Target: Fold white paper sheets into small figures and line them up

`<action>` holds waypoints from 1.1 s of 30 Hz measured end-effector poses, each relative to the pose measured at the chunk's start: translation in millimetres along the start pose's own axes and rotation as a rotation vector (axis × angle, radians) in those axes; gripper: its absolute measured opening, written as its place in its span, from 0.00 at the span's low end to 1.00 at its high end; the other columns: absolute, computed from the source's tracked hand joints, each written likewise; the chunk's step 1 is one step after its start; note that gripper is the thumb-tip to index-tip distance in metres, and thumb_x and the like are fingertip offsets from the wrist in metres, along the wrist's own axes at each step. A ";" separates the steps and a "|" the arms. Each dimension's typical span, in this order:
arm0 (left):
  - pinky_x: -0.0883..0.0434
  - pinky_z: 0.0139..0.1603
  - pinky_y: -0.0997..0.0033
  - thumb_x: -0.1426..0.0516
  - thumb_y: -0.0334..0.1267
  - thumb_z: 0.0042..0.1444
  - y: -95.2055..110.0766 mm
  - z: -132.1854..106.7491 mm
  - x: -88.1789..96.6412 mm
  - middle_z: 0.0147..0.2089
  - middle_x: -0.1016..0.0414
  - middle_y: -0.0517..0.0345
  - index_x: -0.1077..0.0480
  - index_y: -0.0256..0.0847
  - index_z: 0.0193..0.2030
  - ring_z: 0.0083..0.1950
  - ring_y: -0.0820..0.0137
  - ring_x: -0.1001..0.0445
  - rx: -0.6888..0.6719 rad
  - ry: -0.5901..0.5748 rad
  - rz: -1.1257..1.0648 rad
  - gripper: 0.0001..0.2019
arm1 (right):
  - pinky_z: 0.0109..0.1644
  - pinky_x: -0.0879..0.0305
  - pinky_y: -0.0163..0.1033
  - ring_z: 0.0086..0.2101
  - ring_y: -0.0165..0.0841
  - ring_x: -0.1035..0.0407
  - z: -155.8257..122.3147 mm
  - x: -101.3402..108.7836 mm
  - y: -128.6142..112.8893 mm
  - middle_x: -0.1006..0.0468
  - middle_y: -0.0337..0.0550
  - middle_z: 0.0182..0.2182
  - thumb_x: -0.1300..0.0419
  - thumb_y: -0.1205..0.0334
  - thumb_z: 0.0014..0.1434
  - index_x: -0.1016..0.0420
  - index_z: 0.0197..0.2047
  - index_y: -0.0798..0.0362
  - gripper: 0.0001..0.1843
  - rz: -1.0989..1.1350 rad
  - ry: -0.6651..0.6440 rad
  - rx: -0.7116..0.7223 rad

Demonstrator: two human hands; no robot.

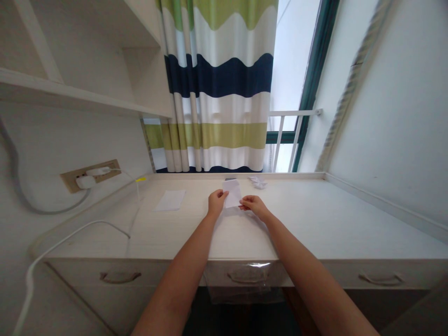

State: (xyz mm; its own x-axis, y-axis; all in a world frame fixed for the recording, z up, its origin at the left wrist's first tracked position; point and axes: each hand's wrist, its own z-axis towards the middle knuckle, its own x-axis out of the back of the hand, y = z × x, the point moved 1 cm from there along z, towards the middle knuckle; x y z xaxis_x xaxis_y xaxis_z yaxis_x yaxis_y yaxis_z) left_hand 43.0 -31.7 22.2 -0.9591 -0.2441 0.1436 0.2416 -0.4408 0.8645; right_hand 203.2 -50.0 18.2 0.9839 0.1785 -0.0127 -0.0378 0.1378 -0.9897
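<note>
- the left hand (217, 201) held the small white paper (233, 190) by its left edge; its grip was clamped on the sheet, thumb and fingers pressed together.
- the right hand (254, 204) held the lower right edge of the same paper; its grip was likewise pinched onto it.
- the small white paper stood roughly upright between both hands, just above the tabletop (315, 219), near the middle of its width and toward the rear edge.
- a flat sheet (171, 199) lay on the tabletop, left of the left hand and apart from it.
- a crumpled scrap (258, 181) lay by the rear edge, behind the right hand.
- a wall socket (70, 181) carried a white plug (87, 180) on the left wall.
- a white cable (87, 225) arced over the tabletop's left side.
- a striped curtain (224, 93) hung behind the tabletop.
- a drawer handle (247, 277) sat below the front edge, between the forearms.
</note>
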 end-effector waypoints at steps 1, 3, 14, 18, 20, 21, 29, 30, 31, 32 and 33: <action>0.43 0.25 0.78 0.46 0.44 0.42 0.0 0.2 0.3 0.18 0.40 0.64 0.38 0.37 0.18 0.24 0.76 0.40 0.000 0.009 0.002 0.12 | 0.28 0.36 0.32 0.21 0.27 0.32 0.2 0.1 0.3 0.27 0.40 0.17 0.36 0.60 0.37 0.31 0.21 0.57 0.11 0.000 0.000 0.007; 0.44 0.24 0.78 0.46 0.44 0.42 -0.1 0.5 1.0 0.18 0.41 0.64 0.38 0.37 0.18 0.23 0.76 0.41 0.001 0.030 0.000 0.12 | 0.28 0.36 0.33 0.21 0.27 0.32 0.1 0.2 0.5 0.26 0.41 0.19 0.36 0.59 0.37 0.31 0.22 0.57 0.11 -0.005 -0.015 0.018; 0.41 0.25 0.78 0.45 0.44 0.40 -5.6 1.6 -3.2 0.20 0.36 0.62 0.35 0.36 0.20 0.25 0.75 0.37 0.049 -0.085 -0.093 0.11 | 0.28 0.39 0.33 0.22 0.26 0.36 -0.2 3.6 -3.2 0.28 0.38 0.20 0.37 0.55 0.35 0.28 0.24 0.56 0.14 -0.060 0.097 0.083; 0.39 0.26 0.77 0.44 0.44 0.39 -7.4 1.3 -5.5 0.21 0.33 0.61 0.34 0.35 0.22 0.26 0.74 0.35 0.069 -0.114 -0.128 0.12 | 0.28 0.41 0.34 0.20 0.24 0.40 3.0 5.8 -2.4 0.31 0.35 0.16 0.36 0.56 0.33 0.28 0.22 0.57 0.13 -0.023 0.129 0.103; 0.38 0.27 0.76 0.43 0.43 0.38 -7.0 0.7 -6.2 0.22 0.32 0.60 0.33 0.35 0.22 0.26 0.74 0.34 0.080 -0.127 -0.153 0.12 | 0.29 0.40 0.34 0.21 0.25 0.38 3.0 5.6 -2.9 0.30 0.36 0.18 0.36 0.57 0.33 0.28 0.23 0.56 0.13 0.010 0.131 0.090; 0.38 0.27 0.76 0.43 0.43 0.38 -6.6 0.2 -6.7 0.23 0.31 0.60 0.33 0.35 0.23 0.27 0.73 0.34 0.088 -0.141 -0.170 0.11 | 0.30 0.39 0.34 0.22 0.26 0.37 2.8 5.6 -3.3 0.29 0.36 0.19 0.36 0.57 0.33 0.28 0.23 0.56 0.13 0.027 0.142 0.088; 0.36 0.28 0.74 0.41 0.41 0.36 -0.8 -4.8 -9.2 0.25 0.29 0.56 0.31 0.33 0.24 0.27 0.72 0.32 0.121 -0.252 -0.232 0.12 | 0.31 0.39 0.34 0.25 0.27 0.35 4.5 7.7 -2.0 0.28 0.37 0.22 0.36 0.56 0.33 0.29 0.24 0.56 0.14 0.109 0.186 0.117; 0.36 0.28 0.74 0.41 0.41 0.35 0.0 -5.4 -9.4 0.25 0.29 0.57 0.31 0.33 0.24 0.27 0.72 0.32 0.123 -0.264 -0.233 0.12 | 0.31 0.39 0.34 0.25 0.27 0.35 4.8 8.0 -1.8 0.28 0.37 0.22 0.36 0.56 0.33 0.29 0.24 0.56 0.14 0.121 0.197 0.125; 0.37 0.28 0.74 0.41 0.41 0.35 0.7 -5.9 -9.5 0.25 0.29 0.57 0.31 0.33 0.24 0.27 0.73 0.32 0.124 -0.275 -0.237 0.11 | 0.31 0.39 0.34 0.25 0.26 0.36 5.0 8.2 -1.8 0.28 0.37 0.21 0.36 0.56 0.33 0.29 0.23 0.56 0.14 0.129 0.207 0.131; 0.37 0.27 0.74 0.41 0.41 0.35 1.2 -6.3 -9.5 0.25 0.29 0.57 0.31 0.33 0.24 0.27 0.73 0.33 0.125 -0.282 -0.241 0.11 | 0.31 0.39 0.34 0.24 0.26 0.36 5.1 8.3 -1.8 0.28 0.37 0.21 0.35 0.56 0.33 0.30 0.22 0.56 0.13 0.134 0.213 0.134; 0.37 0.27 0.75 0.41 0.41 0.35 1.7 -6.6 -9.6 0.25 0.29 0.57 0.31 0.34 0.23 0.27 0.73 0.33 0.126 -0.287 -0.244 0.11 | 0.31 0.39 0.34 0.24 0.26 0.36 5.2 8.5 -1.9 0.29 0.37 0.20 0.35 0.56 0.33 0.30 0.22 0.56 0.13 0.137 0.217 0.135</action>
State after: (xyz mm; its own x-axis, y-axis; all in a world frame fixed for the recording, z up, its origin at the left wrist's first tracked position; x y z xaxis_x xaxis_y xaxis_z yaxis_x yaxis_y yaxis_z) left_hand 53.6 -35.9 19.1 -0.9927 0.1138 0.0397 -0.0016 -0.3423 0.9396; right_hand 210.7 -43.7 20.7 0.9818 -0.0059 -0.1900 -0.1821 0.2583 -0.9488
